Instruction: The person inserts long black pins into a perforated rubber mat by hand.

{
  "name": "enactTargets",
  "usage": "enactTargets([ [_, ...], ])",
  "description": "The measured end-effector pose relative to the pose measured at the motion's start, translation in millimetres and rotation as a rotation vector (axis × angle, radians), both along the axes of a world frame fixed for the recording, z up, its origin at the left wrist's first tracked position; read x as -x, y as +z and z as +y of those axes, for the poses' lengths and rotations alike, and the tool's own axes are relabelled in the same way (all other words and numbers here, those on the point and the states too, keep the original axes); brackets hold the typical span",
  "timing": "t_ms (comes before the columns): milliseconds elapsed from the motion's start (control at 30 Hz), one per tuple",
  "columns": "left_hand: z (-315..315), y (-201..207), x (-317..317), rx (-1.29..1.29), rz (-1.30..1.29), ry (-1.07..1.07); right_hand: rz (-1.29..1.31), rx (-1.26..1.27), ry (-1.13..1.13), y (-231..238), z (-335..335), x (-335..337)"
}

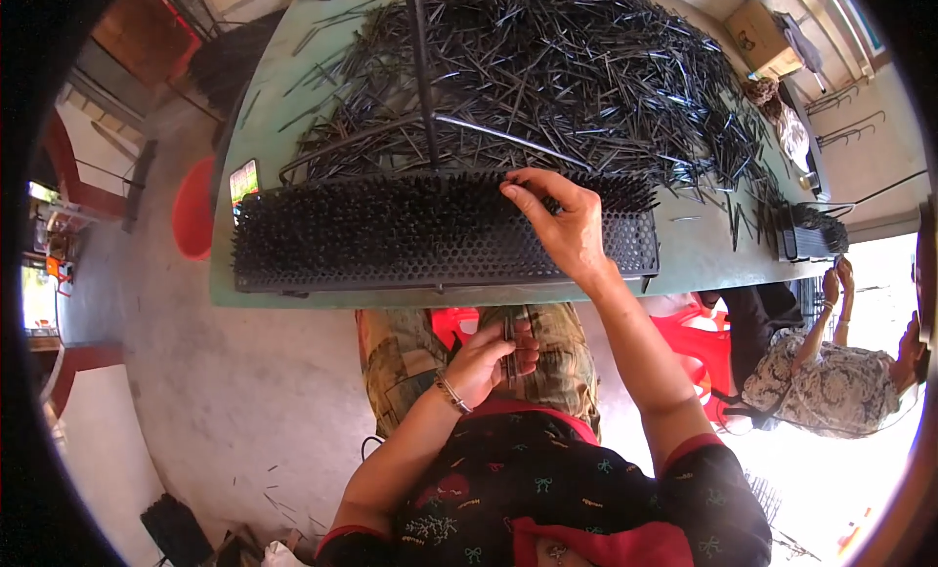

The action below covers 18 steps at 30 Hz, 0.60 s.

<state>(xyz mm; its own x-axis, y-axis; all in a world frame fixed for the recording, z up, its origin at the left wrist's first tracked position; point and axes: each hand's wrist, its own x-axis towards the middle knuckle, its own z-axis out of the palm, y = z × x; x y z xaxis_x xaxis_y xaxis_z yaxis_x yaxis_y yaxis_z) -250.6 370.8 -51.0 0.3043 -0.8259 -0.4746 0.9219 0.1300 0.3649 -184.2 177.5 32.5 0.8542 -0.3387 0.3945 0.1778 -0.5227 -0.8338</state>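
A long black perforated rack (445, 271) lies along the near edge of the green table. Thin black sticks (332, 220) stand upright in its holes, densely at the left and back; bare holes show at the front right. Over the back of the rack, my right hand (567, 225) is closed in a pinch among the stick tips. What its fingertips hold is too dark to make out. Above my lap, my left hand (486, 362) is closed around a few thin dark sticks (509, 347). A large heap of loose black sticks (576, 74) covers the table beyond the rack.
A black metal frame (422, 69) rises behind the rack. A phone (243, 184) lies by its left end, and a red basin (193, 210) is left of the table. At right, another person (831, 377) reaches toward a smaller filled rack (809, 240). A cardboard box (760, 40) stands far right.
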Motion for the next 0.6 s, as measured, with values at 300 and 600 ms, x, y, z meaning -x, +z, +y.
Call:
enactTargets([
  [300,-2,14,-8,-0.013,-0.08,0.004,-0.089,0.188,-0.079,-8,-1,6],
  [600,-7,26,-9,-0.004,-0.165,-0.001,-0.145,0.337,0.013,-11,4,6],
])
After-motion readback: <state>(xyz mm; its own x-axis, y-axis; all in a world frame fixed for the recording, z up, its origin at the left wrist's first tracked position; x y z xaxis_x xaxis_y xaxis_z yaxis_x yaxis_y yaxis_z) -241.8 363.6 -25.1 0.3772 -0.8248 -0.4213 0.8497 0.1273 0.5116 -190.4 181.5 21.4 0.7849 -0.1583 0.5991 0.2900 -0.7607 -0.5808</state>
